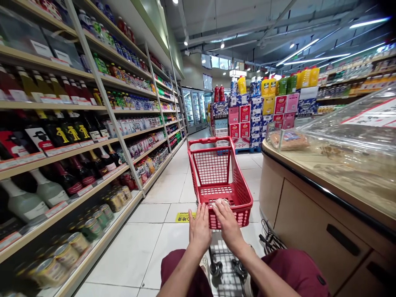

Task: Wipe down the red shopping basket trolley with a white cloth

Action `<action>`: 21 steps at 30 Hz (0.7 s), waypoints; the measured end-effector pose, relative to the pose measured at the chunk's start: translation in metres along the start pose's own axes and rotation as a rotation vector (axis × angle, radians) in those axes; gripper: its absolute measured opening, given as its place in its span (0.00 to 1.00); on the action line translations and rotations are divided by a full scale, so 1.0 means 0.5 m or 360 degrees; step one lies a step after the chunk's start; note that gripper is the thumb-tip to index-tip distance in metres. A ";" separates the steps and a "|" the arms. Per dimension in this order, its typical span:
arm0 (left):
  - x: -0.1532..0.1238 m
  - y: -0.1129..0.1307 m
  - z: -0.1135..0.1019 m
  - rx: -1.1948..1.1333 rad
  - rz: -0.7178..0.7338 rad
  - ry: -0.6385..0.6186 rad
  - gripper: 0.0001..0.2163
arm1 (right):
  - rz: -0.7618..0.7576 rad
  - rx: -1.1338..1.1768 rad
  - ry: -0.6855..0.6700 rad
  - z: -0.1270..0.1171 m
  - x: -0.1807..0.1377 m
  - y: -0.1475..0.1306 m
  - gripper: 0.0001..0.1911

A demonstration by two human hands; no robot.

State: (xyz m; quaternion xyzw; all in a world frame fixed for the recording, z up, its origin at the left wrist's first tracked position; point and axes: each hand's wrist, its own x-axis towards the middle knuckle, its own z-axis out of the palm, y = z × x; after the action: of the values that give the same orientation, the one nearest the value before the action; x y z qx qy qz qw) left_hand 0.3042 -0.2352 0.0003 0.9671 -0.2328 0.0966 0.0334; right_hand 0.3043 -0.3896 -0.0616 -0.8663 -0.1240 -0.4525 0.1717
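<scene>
In front of my knees stands a small red plastic shopping cart (239,185) with a mesh basket. My left hand (199,227) lies at its near rim, fingers stretched out and together, with nothing visible in it. Beside it, my right hand (228,225) reaches over the same rim with its fingers bent down into the basket. A small pale thing (226,201) shows at the right fingertips, mostly hidden by them; its kind cannot be made out. The visible basket floor is bare red mesh.
Drink shelves (93,144) with bottles and cans line the left. A rounded counter (297,189) with clear covers stands close on the right, cables (269,241) at its foot. Stacked drink cartons (244,119) stand ahead. A yellow floor sticker (183,217) lies left of the cart.
</scene>
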 end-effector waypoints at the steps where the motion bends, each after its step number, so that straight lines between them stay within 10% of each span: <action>1: -0.001 -0.001 -0.002 -0.0011 0.0009 -0.0009 0.29 | -0.0008 0.0013 -0.0014 -0.004 0.002 0.002 0.28; 6: -0.002 0.006 0.001 -0.0047 -0.0009 -0.0011 0.29 | 0.0328 -0.0106 0.0176 -0.038 -0.004 0.051 0.28; 12: -0.001 -0.003 0.002 0.0026 0.0024 -0.0001 0.28 | -0.0013 0.0072 0.0041 0.013 0.010 -0.018 0.27; 18: -0.001 -0.002 0.003 -0.0020 0.0034 -0.0005 0.26 | 0.0313 -0.0073 0.0169 -0.030 0.004 0.043 0.28; 21: 0.013 -0.009 -0.002 0.0001 0.0076 0.0083 0.24 | 0.0093 0.0045 0.0113 -0.010 0.005 0.006 0.29</action>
State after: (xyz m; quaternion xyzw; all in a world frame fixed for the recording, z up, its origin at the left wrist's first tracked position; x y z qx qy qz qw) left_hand 0.3117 -0.2339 0.0025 0.9585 -0.2549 0.1226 0.0368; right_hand 0.3031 -0.3942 -0.0573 -0.8504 -0.0988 -0.4760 0.2013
